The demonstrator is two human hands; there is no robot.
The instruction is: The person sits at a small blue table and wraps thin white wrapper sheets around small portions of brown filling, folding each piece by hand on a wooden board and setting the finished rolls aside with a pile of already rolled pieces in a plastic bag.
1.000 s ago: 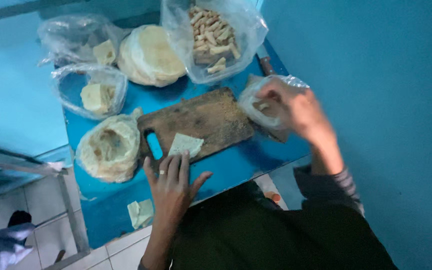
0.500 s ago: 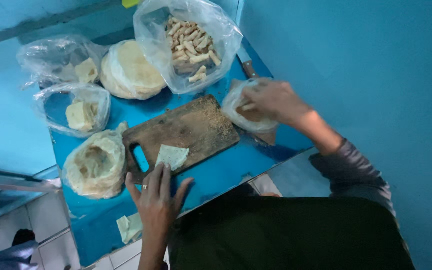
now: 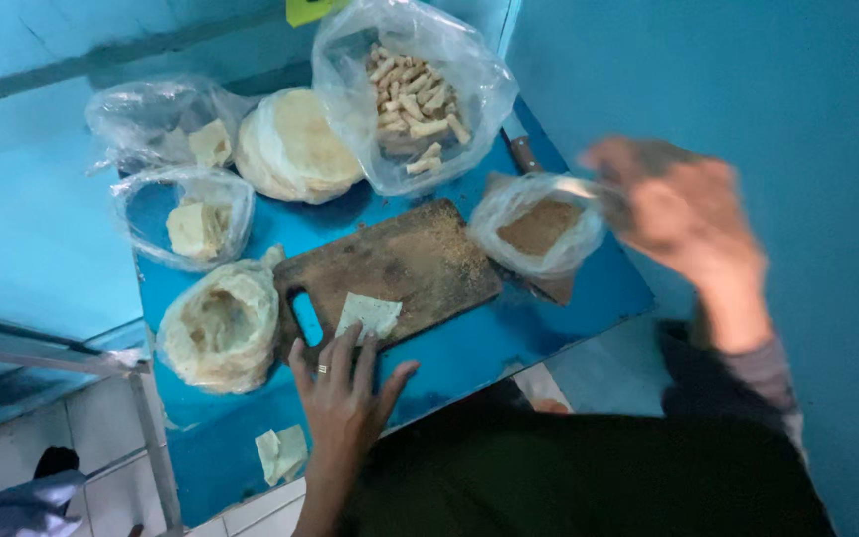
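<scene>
The blue surface (image 3: 559, 318) carries everything, and the wooden cutting board (image 3: 390, 270) lies just ahead of the left hand's fingers. The left hand (image 3: 345, 398) rests flat at the board's near edge, fingers (image 3: 335, 358) spread wide, their tips touching a small pale square wrapper (image 3: 370, 315) that lies on the board. The right hand (image 3: 683, 214) is raised above the surface's far right corner, blurred; its fingers seem pinched on something at the rim of a small clear bag of brown crumbs (image 3: 539, 231), but I cannot tell whether they truly grip it.

Beyond the left fingers stands a large open bag of pale rolled sticks (image 3: 412, 99), a round stack of flat wrappers (image 3: 295, 144) beside it, and two small bags of pale pieces (image 3: 196, 214). Left of the fingers sits a bagged bundle of wrappers (image 3: 219, 326).

Judging by this, many rolls are already made, one wrapper is laid out bare, and filling and rolling it remain.

A dark handle (image 3: 524, 152) pokes out behind the crumb bag, its blade hidden. A folded scrap (image 3: 282, 452) lies near the left wrist.
</scene>
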